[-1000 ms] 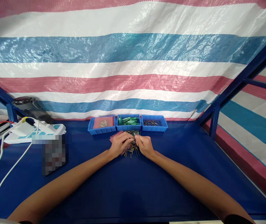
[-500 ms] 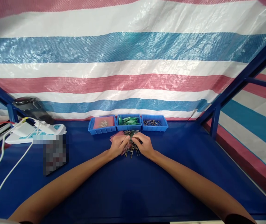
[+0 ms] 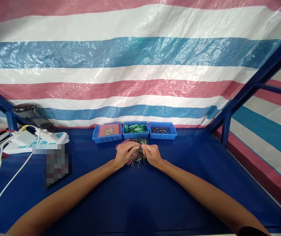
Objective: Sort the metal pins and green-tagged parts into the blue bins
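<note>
Fingers [image 3: 133, 149] curl inward on the left hand [image 3: 124, 154] and right hand [image 3: 153, 155], tips nearly meeting, though from where I stand I can't tell what, if anything, they pinch. Both face each other over a pile of slim metal pieces [image 3: 138, 160] on the blue table [image 3: 120, 200], forearms [image 3: 199, 183] slanting inward from either side.

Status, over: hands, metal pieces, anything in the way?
Left hand, right hand close together over loose metal pieces. Grip contents unclear. Pink plastic showing around left hand. Blue bins just beyond.
</note>
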Available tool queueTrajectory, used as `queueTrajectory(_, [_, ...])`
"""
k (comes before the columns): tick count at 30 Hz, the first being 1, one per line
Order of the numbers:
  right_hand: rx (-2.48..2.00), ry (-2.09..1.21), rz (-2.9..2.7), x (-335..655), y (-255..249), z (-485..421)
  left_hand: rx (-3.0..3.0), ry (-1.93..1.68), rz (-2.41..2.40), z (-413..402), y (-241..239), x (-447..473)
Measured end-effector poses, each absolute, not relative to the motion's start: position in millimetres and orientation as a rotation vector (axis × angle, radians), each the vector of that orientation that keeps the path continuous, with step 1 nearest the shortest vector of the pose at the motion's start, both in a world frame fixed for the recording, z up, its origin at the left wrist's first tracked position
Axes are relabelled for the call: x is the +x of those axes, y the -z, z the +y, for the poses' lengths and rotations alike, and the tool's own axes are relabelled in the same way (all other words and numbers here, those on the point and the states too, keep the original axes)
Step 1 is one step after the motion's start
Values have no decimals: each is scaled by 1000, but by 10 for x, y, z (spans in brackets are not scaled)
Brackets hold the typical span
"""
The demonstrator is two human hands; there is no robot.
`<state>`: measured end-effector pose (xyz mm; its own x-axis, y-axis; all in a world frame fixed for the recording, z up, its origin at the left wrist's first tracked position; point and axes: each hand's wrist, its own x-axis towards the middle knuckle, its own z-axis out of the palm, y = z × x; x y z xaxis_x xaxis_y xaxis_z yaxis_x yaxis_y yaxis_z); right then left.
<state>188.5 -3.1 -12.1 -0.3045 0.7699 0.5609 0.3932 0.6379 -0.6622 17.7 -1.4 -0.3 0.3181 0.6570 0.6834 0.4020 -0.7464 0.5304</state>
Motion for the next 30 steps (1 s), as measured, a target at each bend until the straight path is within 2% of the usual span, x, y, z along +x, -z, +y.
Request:
queueTrajectory(16, [-928, -518, -1796, 1891, 35, -70, 2265, -1453, 1066, -27, 32, 146])
queueTrajectory(23, [-787, -497, -2038, 1869, 86, -38, 2199, -1381, 1096, -20, 70, 163])
queueTrajectory(30, [-967, -446, -1864, 1886, 82, -33, 2307, -1327, 1057, -1, 33, 161])
